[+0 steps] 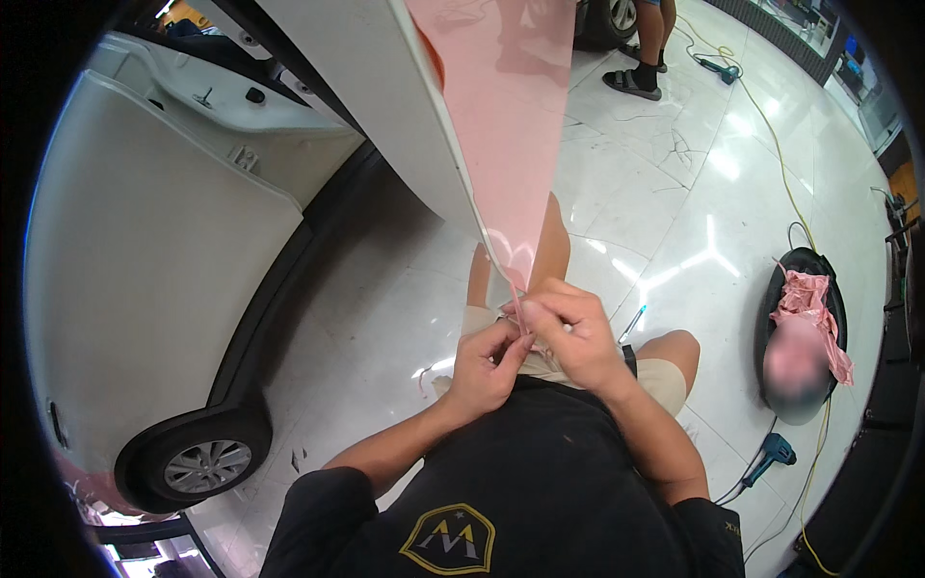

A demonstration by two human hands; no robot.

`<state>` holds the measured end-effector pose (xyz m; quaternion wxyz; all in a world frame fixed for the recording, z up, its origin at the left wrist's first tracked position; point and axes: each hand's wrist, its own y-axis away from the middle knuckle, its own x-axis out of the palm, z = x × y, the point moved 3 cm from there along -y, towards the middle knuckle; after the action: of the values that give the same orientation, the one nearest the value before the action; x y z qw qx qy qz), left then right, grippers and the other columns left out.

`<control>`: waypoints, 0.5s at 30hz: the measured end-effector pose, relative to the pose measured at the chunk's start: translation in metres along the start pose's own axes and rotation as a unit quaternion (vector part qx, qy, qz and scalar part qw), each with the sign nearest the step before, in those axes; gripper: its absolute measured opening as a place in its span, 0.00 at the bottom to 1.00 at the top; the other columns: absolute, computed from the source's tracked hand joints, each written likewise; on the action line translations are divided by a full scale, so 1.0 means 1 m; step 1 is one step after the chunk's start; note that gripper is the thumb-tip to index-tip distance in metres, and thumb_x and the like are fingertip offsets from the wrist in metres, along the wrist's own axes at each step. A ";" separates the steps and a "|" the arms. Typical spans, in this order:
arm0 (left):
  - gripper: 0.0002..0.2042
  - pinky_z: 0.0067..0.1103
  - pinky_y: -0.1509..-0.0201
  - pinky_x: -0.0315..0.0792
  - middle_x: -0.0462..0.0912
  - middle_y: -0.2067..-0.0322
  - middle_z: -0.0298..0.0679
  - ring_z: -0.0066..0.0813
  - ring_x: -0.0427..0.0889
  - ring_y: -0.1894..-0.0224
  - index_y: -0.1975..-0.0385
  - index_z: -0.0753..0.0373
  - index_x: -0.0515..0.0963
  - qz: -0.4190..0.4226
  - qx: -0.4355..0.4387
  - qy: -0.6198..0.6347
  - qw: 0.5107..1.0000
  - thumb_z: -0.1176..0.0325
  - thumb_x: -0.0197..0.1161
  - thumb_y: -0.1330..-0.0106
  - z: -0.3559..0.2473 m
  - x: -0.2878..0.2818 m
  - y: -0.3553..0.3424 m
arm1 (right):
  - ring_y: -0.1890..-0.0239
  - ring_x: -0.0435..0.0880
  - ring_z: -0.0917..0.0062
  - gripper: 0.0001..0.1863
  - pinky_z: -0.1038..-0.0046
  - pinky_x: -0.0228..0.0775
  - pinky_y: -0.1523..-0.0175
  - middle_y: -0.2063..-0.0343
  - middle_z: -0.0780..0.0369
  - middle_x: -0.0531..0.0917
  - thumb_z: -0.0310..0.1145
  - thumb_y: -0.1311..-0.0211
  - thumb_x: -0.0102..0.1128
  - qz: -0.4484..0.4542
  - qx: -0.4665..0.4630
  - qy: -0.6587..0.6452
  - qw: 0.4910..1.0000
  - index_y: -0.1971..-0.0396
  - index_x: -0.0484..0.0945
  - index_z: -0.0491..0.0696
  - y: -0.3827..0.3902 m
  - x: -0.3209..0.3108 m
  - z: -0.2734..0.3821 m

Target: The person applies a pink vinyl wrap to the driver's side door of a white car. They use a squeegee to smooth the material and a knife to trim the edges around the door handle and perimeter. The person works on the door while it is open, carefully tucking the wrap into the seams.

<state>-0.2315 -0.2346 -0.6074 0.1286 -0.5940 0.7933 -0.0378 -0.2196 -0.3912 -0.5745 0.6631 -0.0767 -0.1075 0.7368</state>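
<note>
A glossy sheet of pink film (pixel 511 125) runs along the edge of a white car panel (pixel 385 116) that narrows to a corner in front of me. From this corner a thin twisted strip of the film hangs between my hands. My left hand (pixel 489 368) pinches the strip's lower part between thumb and fingertips. Just above and to the right, my right hand (pixel 576 332) is closed on the same strip close to the panel's tip. The fingers partly cover the strip's end.
A white car body with a wheel (pixel 210 464) stands at left. On the glossy tile floor at right lie a black tray (pixel 774 371) with crumpled pink film, a blue heat gun (pixel 771 458) and a yellow cord (pixel 785 178). Another person's sandalled foot (pixel 633 83) is at the top.
</note>
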 end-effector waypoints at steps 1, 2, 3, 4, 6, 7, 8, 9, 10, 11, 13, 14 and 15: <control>0.08 0.19 0.72 0.65 0.77 0.79 0.32 0.15 0.71 0.76 0.64 0.67 0.81 0.000 0.008 0.017 1.000 0.70 0.61 0.24 0.009 0.002 0.003 | 0.70 0.77 0.81 0.09 0.77 0.68 0.66 0.73 0.62 0.81 0.27 0.30 0.60 -0.019 0.004 0.008 1.000 0.65 0.86 0.37 -0.003 0.008 0.006; 0.07 0.19 0.72 0.66 0.78 0.79 0.32 0.15 0.72 0.76 0.63 0.67 0.81 0.029 -0.049 0.035 0.998 0.71 0.61 0.24 0.016 0.002 0.006 | 0.71 0.77 0.80 0.09 0.77 0.67 0.66 0.74 0.62 0.81 0.27 0.30 0.60 -0.037 0.009 0.015 0.999 0.66 0.86 0.37 -0.005 0.014 0.011; 0.07 0.20 0.71 0.66 0.78 0.79 0.32 0.16 0.72 0.76 0.63 0.68 0.82 0.060 -0.106 0.052 0.991 0.71 0.60 0.24 0.021 0.000 0.011 | 0.72 0.77 0.80 0.09 0.76 0.67 0.66 0.74 0.62 0.81 0.26 0.30 0.60 -0.056 0.013 0.022 0.998 0.67 0.86 0.37 -0.006 0.016 0.013; 0.08 0.20 0.71 0.67 0.78 0.79 0.32 0.16 0.73 0.76 0.62 0.68 0.82 0.089 -0.163 0.066 0.980 0.71 0.60 0.24 0.027 -0.001 0.017 | 0.72 0.77 0.79 0.09 0.75 0.67 0.67 0.75 0.62 0.81 0.26 0.30 0.61 -0.057 0.001 0.041 0.998 0.67 0.85 0.37 -0.003 0.016 0.011; 0.08 0.20 0.71 0.67 0.78 0.79 0.32 0.16 0.73 0.76 0.60 0.68 0.82 0.117 -0.194 0.033 0.973 0.70 0.62 0.25 0.040 0.001 0.023 | 0.74 0.77 0.79 0.08 0.75 0.67 0.67 0.76 0.61 0.81 0.26 0.31 0.61 -0.058 -0.024 0.080 0.995 0.68 0.85 0.38 0.006 0.014 -0.004; 0.08 0.20 0.71 0.67 0.78 0.79 0.32 0.17 0.73 0.76 0.59 0.68 0.83 0.130 -0.211 0.015 0.969 0.69 0.62 0.25 0.045 0.001 0.027 | 0.74 0.77 0.79 0.08 0.74 0.67 0.68 0.76 0.61 0.81 0.26 0.31 0.61 -0.063 -0.023 0.073 0.995 0.68 0.85 0.38 0.013 0.011 -0.016; 0.09 0.18 0.72 0.66 0.77 0.79 0.30 0.15 0.72 0.76 0.56 0.69 0.82 0.126 -0.193 -0.021 0.973 0.69 0.63 0.25 0.047 -0.001 0.027 | 0.74 0.76 0.79 0.08 0.74 0.67 0.68 0.76 0.61 0.81 0.26 0.31 0.62 -0.066 -0.021 0.066 0.995 0.69 0.85 0.38 0.021 0.007 -0.030; 0.10 0.17 0.73 0.64 0.76 0.79 0.28 0.14 0.71 0.77 0.53 0.69 0.81 0.123 -0.174 -0.057 0.975 0.69 0.63 0.26 0.048 -0.006 0.024 | 0.75 0.76 0.79 0.08 0.74 0.67 0.68 0.77 0.60 0.81 0.26 0.32 0.62 -0.070 -0.019 0.060 0.996 0.69 0.85 0.39 0.028 0.003 -0.041; 0.12 0.15 0.74 0.63 0.75 0.79 0.26 0.12 0.70 0.77 0.50 0.69 0.81 0.119 -0.155 -0.091 0.976 0.69 0.64 0.26 0.048 -0.011 0.020 | 0.74 0.78 0.75 0.08 0.72 0.68 0.68 0.76 0.59 0.82 0.26 0.32 0.62 -0.069 -0.005 0.056 0.996 0.69 0.84 0.39 0.034 0.002 -0.048; 0.12 0.13 0.74 0.62 0.74 0.80 0.27 0.11 0.69 0.78 0.52 0.69 0.82 0.099 -0.168 -0.100 0.976 0.67 0.66 0.27 0.038 -0.020 0.014 | 0.74 0.80 0.72 0.07 0.71 0.68 0.67 0.76 0.57 0.83 0.27 0.33 0.63 -0.068 0.008 0.051 0.996 0.70 0.84 0.39 0.038 0.001 -0.054; 0.11 0.12 0.74 0.62 0.75 0.79 0.27 0.11 0.69 0.78 0.54 0.69 0.83 0.052 -0.140 -0.030 0.988 0.66 0.66 0.27 0.028 -0.034 0.005 | 0.73 0.82 0.68 0.08 0.69 0.70 0.67 0.75 0.55 0.84 0.27 0.33 0.63 -0.060 0.031 0.038 0.997 0.70 0.84 0.39 0.046 0.004 -0.064; 0.12 0.12 0.74 0.62 0.76 0.79 0.27 0.11 0.69 0.78 0.55 0.69 0.83 0.028 -0.125 0.005 0.992 0.66 0.66 0.27 0.022 -0.036 0.000 | 0.73 0.83 0.67 0.08 0.69 0.71 0.66 0.75 0.54 0.84 0.28 0.33 0.63 -0.052 0.040 0.031 0.997 0.70 0.84 0.39 0.049 0.009 -0.067; 0.12 0.12 0.74 0.61 0.75 0.80 0.26 0.11 0.69 0.78 0.55 0.69 0.83 0.024 -0.140 0.020 0.990 0.65 0.66 0.26 0.016 -0.034 -0.003 | 0.73 0.83 0.66 0.09 0.68 0.71 0.65 0.74 0.53 0.84 0.28 0.32 0.63 -0.044 0.048 0.023 0.998 0.70 0.84 0.39 0.051 0.012 -0.071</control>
<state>-0.2160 -0.2017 -0.6165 0.0292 -0.5859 0.8072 0.0654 -0.2521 -0.3805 -0.6561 0.6999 -0.0570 -0.0595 0.7094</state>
